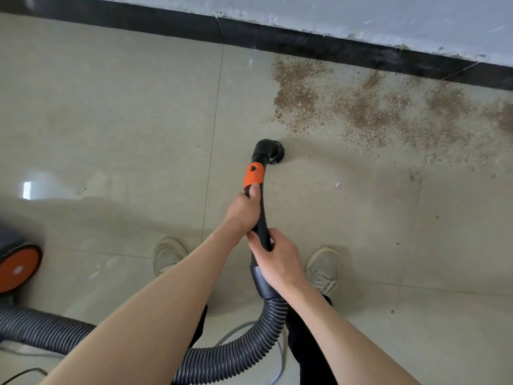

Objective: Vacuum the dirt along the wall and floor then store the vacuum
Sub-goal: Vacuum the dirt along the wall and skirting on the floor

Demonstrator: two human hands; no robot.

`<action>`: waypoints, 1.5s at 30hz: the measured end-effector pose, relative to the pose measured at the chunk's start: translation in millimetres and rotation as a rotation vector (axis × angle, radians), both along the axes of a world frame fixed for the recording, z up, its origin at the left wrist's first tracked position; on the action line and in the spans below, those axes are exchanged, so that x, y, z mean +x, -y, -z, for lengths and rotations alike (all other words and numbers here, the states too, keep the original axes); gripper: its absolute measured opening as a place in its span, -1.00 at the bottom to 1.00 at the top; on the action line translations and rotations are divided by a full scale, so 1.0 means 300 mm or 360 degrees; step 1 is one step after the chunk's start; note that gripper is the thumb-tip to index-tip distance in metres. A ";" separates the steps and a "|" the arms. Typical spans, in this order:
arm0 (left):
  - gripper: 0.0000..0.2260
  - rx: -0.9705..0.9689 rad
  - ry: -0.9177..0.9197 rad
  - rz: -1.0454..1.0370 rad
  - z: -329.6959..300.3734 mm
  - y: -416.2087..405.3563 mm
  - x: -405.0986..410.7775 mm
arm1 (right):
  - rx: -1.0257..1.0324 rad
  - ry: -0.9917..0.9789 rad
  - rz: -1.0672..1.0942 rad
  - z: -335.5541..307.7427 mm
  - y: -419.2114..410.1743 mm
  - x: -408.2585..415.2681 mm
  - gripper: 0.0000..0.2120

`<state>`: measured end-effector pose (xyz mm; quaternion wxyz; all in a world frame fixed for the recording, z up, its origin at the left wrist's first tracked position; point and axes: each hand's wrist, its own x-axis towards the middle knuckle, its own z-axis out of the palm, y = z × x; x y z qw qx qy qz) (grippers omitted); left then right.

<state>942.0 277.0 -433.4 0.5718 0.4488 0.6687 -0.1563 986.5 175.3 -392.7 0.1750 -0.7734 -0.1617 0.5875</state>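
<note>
Both my hands grip the black vacuum wand (262, 215). My left hand (244, 211) holds it just below the orange collar (253, 176). My right hand (273, 257) holds it lower, above the ribbed grey hose (249, 340). The round brush nozzle (270, 151) rests on the tiled floor, left of and below a wide patch of brown dirt (361, 107) that spreads along the black baseboard (305, 43). The vacuum body (16, 265), dark with an orange wheel, sits at the left edge, partly out of frame.
A white, rough wall (388, 20) runs above the baseboard. My two shoes (169, 255) (323, 269) stand on the beige tiles on either side of the wand. A thin grey cord (279, 365) lies by the hose, and a small white scrap (337, 185) lies right of the nozzle.
</note>
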 end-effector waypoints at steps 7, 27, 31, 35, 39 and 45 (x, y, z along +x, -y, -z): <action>-0.50 0.0026 -0.0044 -0.0117 -0.001 -0.040 -0.068 | -0.0005 -0.0030 -0.0153 0.008 -0.059 -0.031 -0.75; -0.67 -0.0031 0.0186 -0.0393 -0.074 -0.159 -0.316 | 0.0146 -0.0073 -0.0317 0.018 -0.209 -0.123 -0.71; -0.68 -0.0127 0.0222 -0.0162 -0.120 -0.125 -0.285 | 0.0126 0.0041 -0.0210 0.011 -0.193 -0.020 -0.71; -0.67 -0.0175 0.0218 -0.0058 -0.147 -0.081 -0.246 | 0.0112 0.0134 -0.0275 0.005 -0.187 0.069 -0.69; -0.64 -0.0174 0.0232 -0.0124 -0.128 -0.090 -0.164 | 0.0124 0.0161 -0.0381 0.019 -0.199 0.122 -0.70; -0.64 -0.0261 0.0317 -0.0412 -0.071 -0.180 0.006 | 0.0189 0.0118 -0.0379 0.036 -0.260 0.178 -0.70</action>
